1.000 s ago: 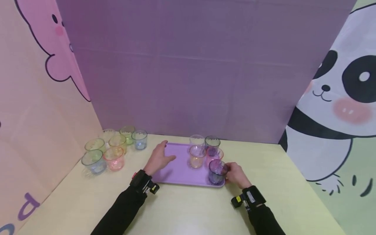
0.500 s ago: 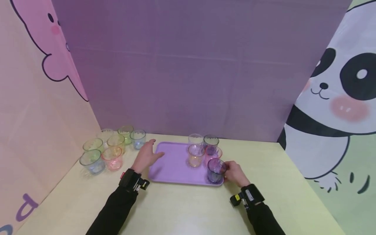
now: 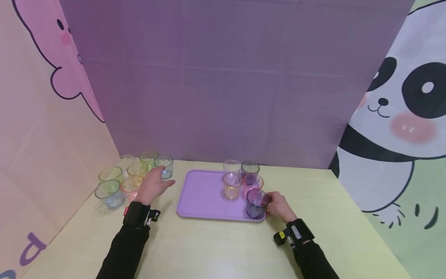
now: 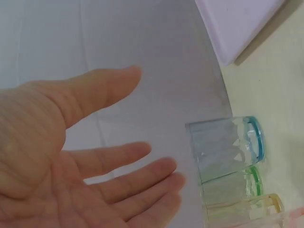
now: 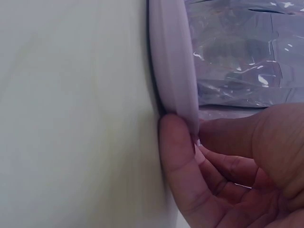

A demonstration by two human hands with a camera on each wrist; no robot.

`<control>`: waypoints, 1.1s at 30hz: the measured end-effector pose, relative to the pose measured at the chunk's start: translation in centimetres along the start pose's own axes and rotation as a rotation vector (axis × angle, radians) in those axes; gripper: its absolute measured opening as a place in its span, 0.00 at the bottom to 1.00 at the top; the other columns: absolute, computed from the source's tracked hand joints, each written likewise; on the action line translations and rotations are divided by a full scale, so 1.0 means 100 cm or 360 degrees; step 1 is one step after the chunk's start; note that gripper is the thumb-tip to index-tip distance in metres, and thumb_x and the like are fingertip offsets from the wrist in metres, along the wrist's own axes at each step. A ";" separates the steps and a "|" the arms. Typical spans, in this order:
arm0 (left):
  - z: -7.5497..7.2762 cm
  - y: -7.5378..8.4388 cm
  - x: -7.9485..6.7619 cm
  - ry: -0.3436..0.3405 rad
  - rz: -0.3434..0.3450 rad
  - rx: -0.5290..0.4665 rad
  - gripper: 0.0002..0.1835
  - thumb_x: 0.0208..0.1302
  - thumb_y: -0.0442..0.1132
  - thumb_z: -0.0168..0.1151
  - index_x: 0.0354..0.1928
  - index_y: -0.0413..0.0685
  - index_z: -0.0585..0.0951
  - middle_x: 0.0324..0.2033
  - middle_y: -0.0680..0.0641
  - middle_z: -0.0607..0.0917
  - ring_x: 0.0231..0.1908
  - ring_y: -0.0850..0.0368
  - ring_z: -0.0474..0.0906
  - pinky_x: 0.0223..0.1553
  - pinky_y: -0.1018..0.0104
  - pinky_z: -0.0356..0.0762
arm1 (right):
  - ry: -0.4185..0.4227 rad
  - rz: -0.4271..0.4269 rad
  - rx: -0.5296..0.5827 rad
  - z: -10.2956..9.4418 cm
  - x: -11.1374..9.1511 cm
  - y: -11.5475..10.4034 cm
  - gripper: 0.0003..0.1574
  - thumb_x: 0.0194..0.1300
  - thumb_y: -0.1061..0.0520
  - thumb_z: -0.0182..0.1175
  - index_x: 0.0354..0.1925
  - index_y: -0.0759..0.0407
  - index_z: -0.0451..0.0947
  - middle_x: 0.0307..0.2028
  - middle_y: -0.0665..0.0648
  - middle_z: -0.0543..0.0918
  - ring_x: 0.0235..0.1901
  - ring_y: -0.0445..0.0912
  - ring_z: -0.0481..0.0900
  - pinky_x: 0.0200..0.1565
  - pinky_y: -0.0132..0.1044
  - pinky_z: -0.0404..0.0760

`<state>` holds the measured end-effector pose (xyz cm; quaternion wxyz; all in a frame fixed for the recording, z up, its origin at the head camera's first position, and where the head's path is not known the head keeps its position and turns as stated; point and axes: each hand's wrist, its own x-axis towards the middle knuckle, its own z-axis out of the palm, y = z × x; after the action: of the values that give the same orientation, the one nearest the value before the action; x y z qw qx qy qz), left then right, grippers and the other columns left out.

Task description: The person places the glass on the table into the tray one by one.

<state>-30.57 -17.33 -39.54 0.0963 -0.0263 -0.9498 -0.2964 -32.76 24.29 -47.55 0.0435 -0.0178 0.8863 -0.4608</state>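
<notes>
My left hand [image 3: 152, 185] is over the left group of glasses, thumb and fingers spread apart. A light blue glass [image 3: 165, 167] stands just beyond its fingers; in the left wrist view that blue glass [image 4: 225, 147] is apart from the fingertips. At the right front corner of the purple tray [image 3: 200, 197], my right hand [image 3: 280, 206] pinches the rim. The right wrist view has the tray rim [image 5: 175, 61] between thumb and index finger. A dark purple glass [image 3: 256, 205] stands on the tray beside that hand.
On the tray's right half also stand a clear glass [image 3: 232, 166], a dark green-rimmed glass [image 3: 251, 167], an orange-tinted glass [image 3: 232, 188] and a pink glass [image 3: 256, 184]. Left, a blue-green glass [image 3: 110, 195], a yellow-green glass [image 3: 110, 173] and others cluster by the wall.
My left hand has moved left, from above the tray to the left group of glasses. The right hand has stayed at the tray's corner.
</notes>
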 end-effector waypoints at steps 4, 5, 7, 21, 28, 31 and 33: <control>-0.008 -0.006 -0.003 -0.0023 -0.0015 0.0027 0.35 0.55 0.45 0.63 0.59 0.28 0.66 0.54 0.28 0.72 0.54 0.32 0.68 0.54 0.43 0.67 | -0.0001 0.0006 -0.0014 0.000 -0.001 0.001 0.17 0.45 0.79 0.48 0.32 0.68 0.75 0.29 0.60 0.78 0.28 0.48 0.77 0.24 0.38 0.82; -0.009 -0.008 -0.003 -0.0020 -0.0017 0.0039 0.35 0.54 0.45 0.63 0.58 0.28 0.66 0.54 0.28 0.72 0.54 0.32 0.68 0.54 0.43 0.67 | -0.0003 0.0011 -0.0014 0.000 -0.001 0.001 0.17 0.44 0.79 0.48 0.32 0.67 0.75 0.29 0.60 0.78 0.28 0.48 0.77 0.24 0.38 0.82; -0.013 -0.012 -0.005 -0.0012 -0.0040 0.0073 0.35 0.53 0.45 0.63 0.58 0.28 0.66 0.54 0.28 0.72 0.54 0.31 0.68 0.53 0.43 0.67 | -0.0012 0.0013 -0.0017 0.001 -0.001 0.001 0.18 0.44 0.79 0.47 0.32 0.67 0.75 0.29 0.60 0.78 0.28 0.48 0.77 0.24 0.38 0.82; -0.037 -0.033 -0.018 -0.0031 -0.0145 0.0244 0.28 0.43 0.43 0.71 0.41 0.31 0.71 0.35 0.32 0.73 0.39 0.35 0.70 0.33 0.49 0.72 | -0.0030 0.0016 -0.0051 -0.002 0.000 -0.004 0.18 0.45 0.79 0.47 0.33 0.67 0.75 0.30 0.60 0.78 0.28 0.47 0.77 0.25 0.37 0.82; -0.039 -0.034 -0.019 -0.0085 -0.0183 0.0276 0.33 0.41 0.41 0.72 0.47 0.27 0.70 0.39 0.28 0.73 0.43 0.31 0.69 0.39 0.42 0.71 | -0.0024 0.0015 -0.0048 -0.003 -0.001 -0.003 0.18 0.45 0.79 0.48 0.34 0.68 0.76 0.31 0.61 0.79 0.29 0.48 0.78 0.25 0.37 0.82; -0.041 -0.036 -0.021 -0.0081 -0.0160 0.0321 0.35 0.40 0.40 0.72 0.48 0.27 0.70 0.39 0.27 0.73 0.43 0.30 0.68 0.40 0.41 0.70 | -0.0026 0.0016 -0.0050 -0.003 -0.001 -0.003 0.17 0.46 0.79 0.48 0.34 0.68 0.76 0.31 0.61 0.79 0.28 0.48 0.78 0.24 0.37 0.82; -0.041 -0.037 -0.022 -0.0083 -0.0153 0.0332 0.34 0.39 0.39 0.72 0.48 0.27 0.70 0.39 0.27 0.73 0.43 0.30 0.68 0.39 0.41 0.70 | -0.0023 0.0027 -0.0041 -0.002 -0.001 -0.003 0.17 0.46 0.78 0.48 0.34 0.68 0.76 0.30 0.61 0.79 0.28 0.48 0.78 0.24 0.37 0.82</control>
<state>-28.14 -22.69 -38.73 0.0596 0.0217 -0.9778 -0.1996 -32.72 24.33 -47.17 0.0535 -0.0140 0.8919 -0.4489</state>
